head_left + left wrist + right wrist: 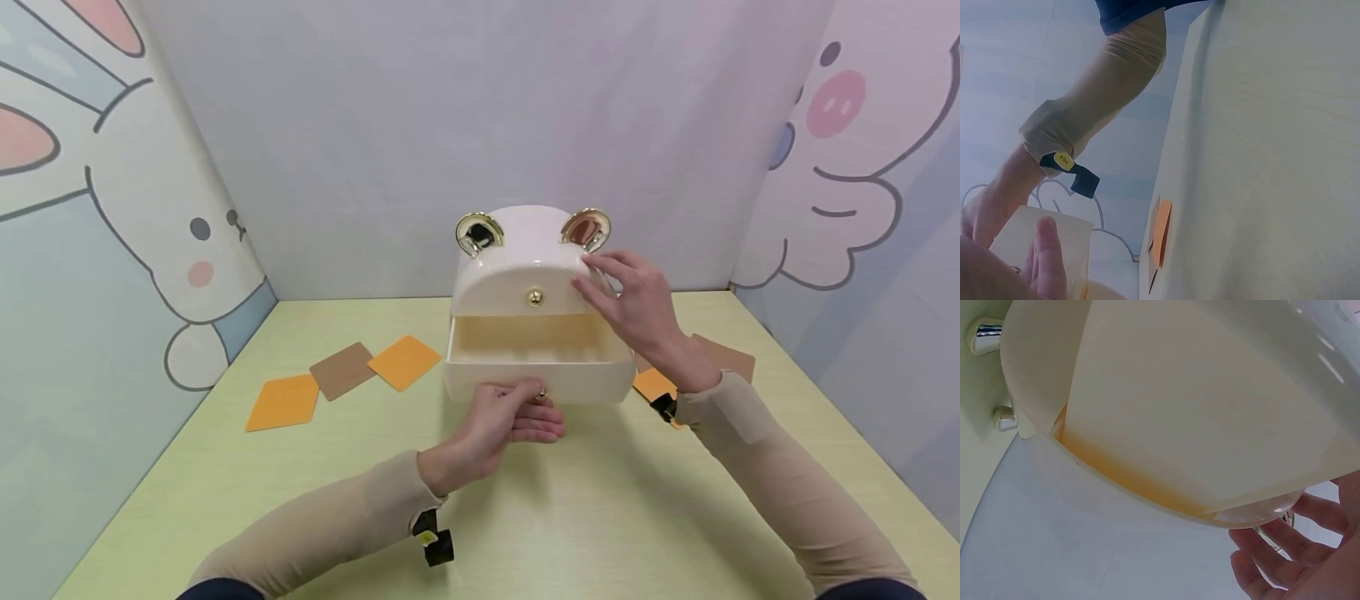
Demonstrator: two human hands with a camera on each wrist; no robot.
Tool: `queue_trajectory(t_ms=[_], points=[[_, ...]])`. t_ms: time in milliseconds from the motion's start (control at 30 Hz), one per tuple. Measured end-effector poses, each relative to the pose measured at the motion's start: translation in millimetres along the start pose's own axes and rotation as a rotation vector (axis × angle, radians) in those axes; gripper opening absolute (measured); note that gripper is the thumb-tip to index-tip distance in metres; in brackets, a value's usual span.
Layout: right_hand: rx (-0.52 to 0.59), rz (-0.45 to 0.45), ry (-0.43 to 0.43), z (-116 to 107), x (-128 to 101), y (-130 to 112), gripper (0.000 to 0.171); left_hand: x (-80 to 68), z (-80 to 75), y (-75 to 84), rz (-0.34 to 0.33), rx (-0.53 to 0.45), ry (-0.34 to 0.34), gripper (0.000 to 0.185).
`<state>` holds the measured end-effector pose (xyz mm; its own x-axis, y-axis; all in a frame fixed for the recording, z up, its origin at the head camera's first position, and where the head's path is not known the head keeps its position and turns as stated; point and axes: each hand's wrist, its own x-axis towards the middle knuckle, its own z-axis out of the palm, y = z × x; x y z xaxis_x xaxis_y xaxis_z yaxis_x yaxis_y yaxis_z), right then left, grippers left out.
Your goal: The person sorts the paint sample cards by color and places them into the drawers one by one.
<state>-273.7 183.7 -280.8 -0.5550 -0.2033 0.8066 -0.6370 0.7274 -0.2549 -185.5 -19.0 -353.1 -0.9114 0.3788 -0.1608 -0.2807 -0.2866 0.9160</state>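
A cream bear-shaped storage box (525, 267) with two gold ears stands on the pale green table (585, 517). Its lower drawer (536, 354) is pulled out and looks empty. My left hand (517, 408) pinches the small gold knob on the drawer front. My right hand (626, 296) rests with straight fingers on the box's upper right side, below the right ear (585, 227). The right wrist view shows the box's side (1197, 412) close up and my fingertips (1260, 562). In the left wrist view the drawer's edge (1054, 244) and the right sleeve (1097, 100) show.
Two orange mats (285, 402) (403, 362) and a brown one (342, 369) lie left of the box. Another orange mat (654, 383) and a brown mat (726, 357) lie to its right, partly behind my arm. Cartoon-printed walls (112, 250) close in three sides.
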Motion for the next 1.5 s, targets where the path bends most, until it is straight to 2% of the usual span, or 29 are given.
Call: queue_trajectory(t_ms=[300,633,833,967,1033,1067,1133,1233,1300,1333,1400,1433,1500], points=[[0.003,0.009,0.006,-0.4,0.9,0.1,0.033,-11.4,4.7,-3.0,-0.013,0.013,0.005,0.035],[0.002,0.013,0.014,-0.4,1.7,0.8,0.035,-20.8,10.4,-6.8,0.009,0.039,0.004,0.027],[0.004,0.017,0.017,0.4,0.9,1.0,0.035,-23.0,10.6,-10.5,0.018,0.048,-0.001,0.032],[0.004,0.012,0.014,0.6,0.5,1.5,0.035,-30.0,10.5,-9.1,0.019,0.106,-0.027,0.039],[0.003,0.011,0.015,0.6,0.4,1.4,0.035,-36.3,10.2,-2.6,0.055,0.164,-0.054,0.039],[0.003,0.011,0.017,0.7,0.4,1.3,0.035,-40.0,9.3,3.0,0.094,0.195,-0.07,0.037],[0.01,0.011,0.018,1.0,0.5,0.8,0.035,-48.0,5.1,19.6,0.216,0.247,-0.082,0.034],[0.021,0.015,0.016,1.9,0.4,-0.1,0.034,-58.6,-9.3,55.6,0.436,0.275,-0.007,0.024],[0.025,0.018,0.014,2.5,0.3,-0.6,0.033,-59.9,-25.6,80.4,0.571,0.282,0.094,0.019],[0.025,0.019,0.013,2.6,0.2,-0.7,0.033,-58.1,-35.6,91.4,0.61,0.303,0.156,0.017],[0.021,0.02,0.015,2.6,0.2,-0.6,0.033,-47.8,-59.8,106.5,0.664,0.401,0.272,0.015],[0.019,0.018,0.017,2.4,0.2,-0.4,0.033,-39.6,-73.7,110.3,0.667,0.496,0.326,0.014],[0.017,0.016,0.021,1.6,0.1,-0.1,0.033,-20.7,-102.9,110.7,0.597,0.733,0.405,0.019]])
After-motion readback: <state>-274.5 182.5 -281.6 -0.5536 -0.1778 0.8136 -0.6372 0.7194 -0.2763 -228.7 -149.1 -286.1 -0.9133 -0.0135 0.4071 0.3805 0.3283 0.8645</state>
